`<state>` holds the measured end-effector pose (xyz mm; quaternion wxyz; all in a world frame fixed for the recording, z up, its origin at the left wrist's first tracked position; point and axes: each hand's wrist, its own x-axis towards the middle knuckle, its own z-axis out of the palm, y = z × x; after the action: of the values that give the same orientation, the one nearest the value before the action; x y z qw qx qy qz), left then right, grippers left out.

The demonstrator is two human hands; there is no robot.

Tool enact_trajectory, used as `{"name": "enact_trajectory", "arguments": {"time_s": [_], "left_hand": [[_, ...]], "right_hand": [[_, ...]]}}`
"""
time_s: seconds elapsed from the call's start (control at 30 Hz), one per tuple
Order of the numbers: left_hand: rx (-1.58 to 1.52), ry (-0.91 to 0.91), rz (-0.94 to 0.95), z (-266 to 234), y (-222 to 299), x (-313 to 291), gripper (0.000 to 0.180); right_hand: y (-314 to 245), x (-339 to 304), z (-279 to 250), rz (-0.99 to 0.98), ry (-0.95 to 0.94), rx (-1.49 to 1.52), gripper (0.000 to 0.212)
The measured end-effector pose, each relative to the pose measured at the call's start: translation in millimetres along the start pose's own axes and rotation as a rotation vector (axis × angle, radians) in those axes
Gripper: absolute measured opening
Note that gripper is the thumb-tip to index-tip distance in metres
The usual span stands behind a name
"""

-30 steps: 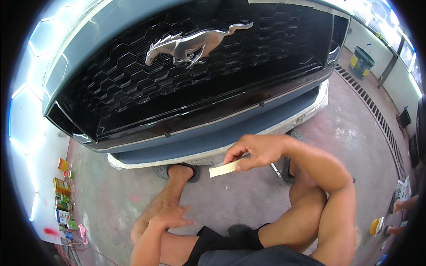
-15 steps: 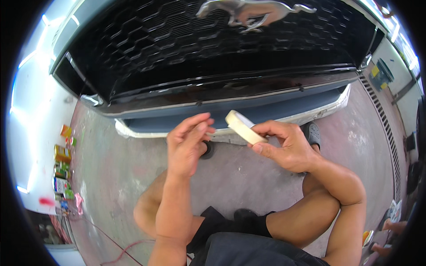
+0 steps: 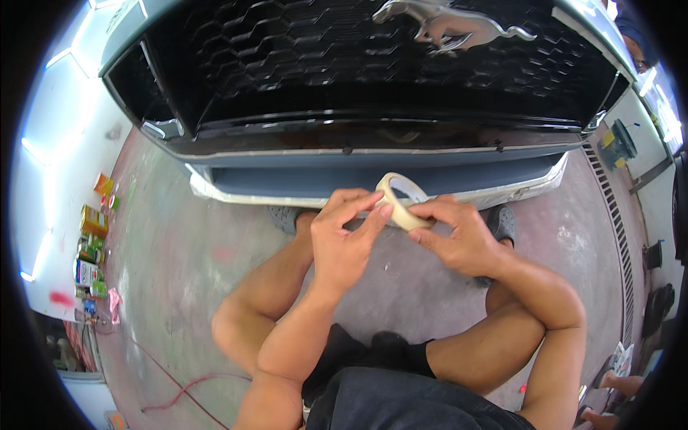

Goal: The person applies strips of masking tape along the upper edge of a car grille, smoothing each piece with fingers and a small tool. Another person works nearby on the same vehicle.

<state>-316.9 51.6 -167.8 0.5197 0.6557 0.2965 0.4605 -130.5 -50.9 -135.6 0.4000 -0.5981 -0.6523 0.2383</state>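
Note:
Between my two hands is a roll of cream masking tape [image 3: 395,208], tilted, its round hole showing. My right hand [image 3: 460,235] is closed on the roll's right side, thumb below and fingers on the upper rim. At the opposite side, the thumb and index finger of my left hand [image 3: 344,240] pinch at the tape's outer edge; whether a loose end is between them is too small to tell. Just beyond the hands stands a car's front bumper [image 3: 287,159], with pale tape or covering along its lower lip [image 3: 247,201].
Above the bumper is a black honeycomb grille [image 3: 287,64] with a silver horse emblem [image 3: 455,25]. Cans [image 3: 93,222] line the left wall, and a red hose [image 3: 168,373] lies on the floor. A bucket [image 3: 618,143] stands right, by a floor drain [image 3: 609,222]. Another person's feet [image 3: 620,383] show lower right.
My left hand has moved right and closed its fingertips at the tape roll, from which it was apart before. The roll stays in my right hand. The view has shifted slightly.

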Motion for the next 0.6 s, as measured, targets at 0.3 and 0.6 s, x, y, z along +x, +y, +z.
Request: {"name": "enact_trajectory", "arguments": {"time_s": [0.3,0.6], "left_hand": [[0.192,0.032,0.026,4,-9,-15,0.010],[-0.145,0.055,-0.264,-8,-42,-20,0.013]], "right_hand": [[-10,1,-9,0.216,-0.178,0.140,0.075],[23,4,-6,0.379,-0.460,0.282,0.070]]}}
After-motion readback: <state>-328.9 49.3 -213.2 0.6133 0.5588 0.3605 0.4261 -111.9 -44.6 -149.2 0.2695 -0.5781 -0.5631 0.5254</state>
